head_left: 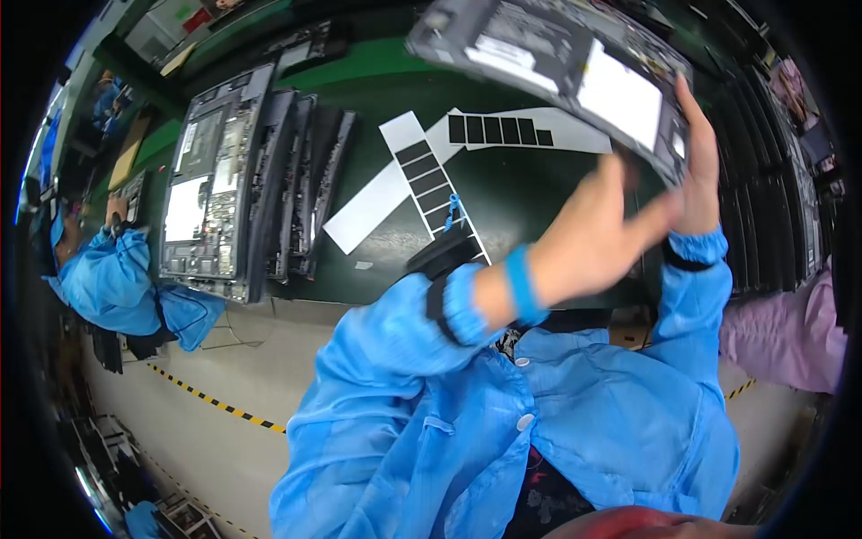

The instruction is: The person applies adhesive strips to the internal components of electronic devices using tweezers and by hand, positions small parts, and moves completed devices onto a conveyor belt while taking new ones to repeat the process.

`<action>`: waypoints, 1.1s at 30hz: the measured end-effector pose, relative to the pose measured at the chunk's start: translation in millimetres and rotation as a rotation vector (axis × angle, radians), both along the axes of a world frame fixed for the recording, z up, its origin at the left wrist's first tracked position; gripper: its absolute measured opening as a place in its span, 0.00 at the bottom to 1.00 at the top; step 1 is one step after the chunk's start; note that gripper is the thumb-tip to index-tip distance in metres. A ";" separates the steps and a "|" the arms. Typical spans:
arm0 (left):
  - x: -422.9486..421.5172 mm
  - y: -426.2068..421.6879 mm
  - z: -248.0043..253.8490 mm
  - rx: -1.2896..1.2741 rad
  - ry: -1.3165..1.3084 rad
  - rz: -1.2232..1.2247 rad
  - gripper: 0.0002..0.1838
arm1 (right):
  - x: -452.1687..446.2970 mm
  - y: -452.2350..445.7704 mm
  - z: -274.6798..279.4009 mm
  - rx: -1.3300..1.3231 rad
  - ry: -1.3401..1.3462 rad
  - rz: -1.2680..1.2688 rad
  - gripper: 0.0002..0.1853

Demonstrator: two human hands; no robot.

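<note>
My right hand (702, 166) grips the lower right edge of an opened laptop base (539, 67), its inner parts and a white panel exposed. The base is tilted and held up over the far side of the bench. My left hand (597, 229), slightly blurred, is just below the base, fingers apart and nothing visible in them. A blue band (521, 286) circles that wrist. Under and beside the base lie white strips with black rectangular pads: one strip (575, 130) partly hidden by the base, another (422, 166) crossing a plain white strip (359, 216).
Several opened laptop bases (211, 180) stand on edge at the left of the green bench (368, 99). More dark units (763, 207) stand in a row at right. A co-worker's blue sleeve (117, 278) is at far left, a pink sleeve (790, 328) at right.
</note>
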State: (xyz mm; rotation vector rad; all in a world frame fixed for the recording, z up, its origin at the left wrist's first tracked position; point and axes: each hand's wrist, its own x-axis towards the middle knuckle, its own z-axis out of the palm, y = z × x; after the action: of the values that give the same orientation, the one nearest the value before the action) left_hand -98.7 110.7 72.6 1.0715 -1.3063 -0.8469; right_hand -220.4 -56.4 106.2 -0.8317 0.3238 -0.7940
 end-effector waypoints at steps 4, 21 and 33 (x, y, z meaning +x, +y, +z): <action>72.5 80.8 29.3 0.257 -0.605 -0.928 0.21 | -60.8 62.8 -18.2 -0.071 0.275 -0.254 0.24; 116.0 -68.4 -34.1 0.060 -0.895 0.064 0.17 | 7.9 -2.7 -69.9 -1.033 0.676 -0.457 0.19; 123.1 -89.7 -67.8 0.183 -1.198 -0.099 0.35 | 32.2 -36.2 -95.2 -0.541 0.885 -0.258 0.18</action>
State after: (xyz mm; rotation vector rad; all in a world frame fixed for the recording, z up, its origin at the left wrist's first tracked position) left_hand 24.4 21.0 4.8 1.7810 -2.2926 -0.3382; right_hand -188.1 -92.5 10.9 -1.6659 1.0440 -0.7194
